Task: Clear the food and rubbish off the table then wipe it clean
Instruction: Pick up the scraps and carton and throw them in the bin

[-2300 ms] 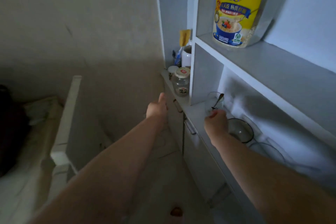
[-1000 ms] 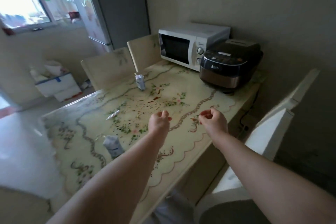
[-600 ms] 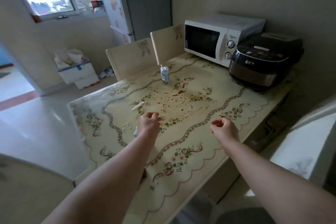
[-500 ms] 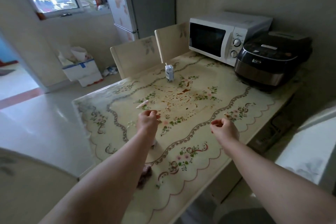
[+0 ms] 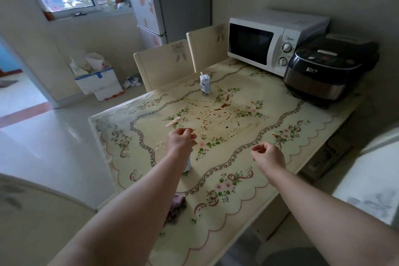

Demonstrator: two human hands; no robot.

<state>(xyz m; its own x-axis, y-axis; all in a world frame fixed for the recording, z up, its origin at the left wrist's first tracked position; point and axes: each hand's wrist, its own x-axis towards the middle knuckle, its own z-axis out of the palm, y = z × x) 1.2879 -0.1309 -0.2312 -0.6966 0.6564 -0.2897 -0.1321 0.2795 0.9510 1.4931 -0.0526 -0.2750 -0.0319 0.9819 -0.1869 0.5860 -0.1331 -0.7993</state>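
A floral-patterned table (image 5: 244, 198) carries a brown sauce spill (image 5: 218, 114) at its middle. One white-and-blue drink carton (image 5: 205, 83) stands upright at the far side. A second carton (image 5: 187, 166) is mostly hidden under my left forearm. A thin wrapper strip (image 5: 172, 122) and pale crumbs (image 5: 160, 145) lie left of centre. A purple cloth (image 5: 176, 207) sits near the front edge. My left hand (image 5: 180, 139) and right hand (image 5: 267, 155) hover above the table, both loosely curled and holding nothing.
A white microwave (image 5: 269, 39) and a dark rice cooker (image 5: 328, 69) stand at the table's far right. Two chairs (image 5: 166, 62) back the far side. A foam box with bags (image 5: 99, 82) stands on the floor by the wall, a fridge (image 5: 164, 2) behind.
My view swung from the wall shelf to the table and drew closer to it. Both hands stayed raised and curled, holding nothing.
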